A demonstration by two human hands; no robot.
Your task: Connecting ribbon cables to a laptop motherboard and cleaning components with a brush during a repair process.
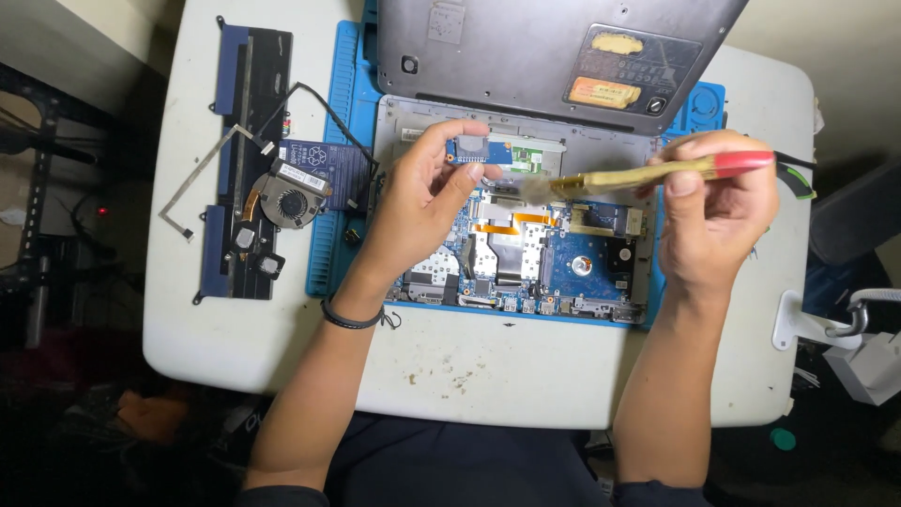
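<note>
Head view, one entry. My left hand (427, 192) pinches a small blue circuit card (481, 148) between thumb and fingers, above the opened laptop (582, 258). My right hand (718, 211) is closed around a red-tipped brush (657, 174); its long axis runs left-right, bristles pointing toward the card and almost touching it. The left hand is nearer the card. A fan (293, 202) and black panel (246, 160) lie well apart, left. The card's lower edge is hidden by my fingers.
</note>
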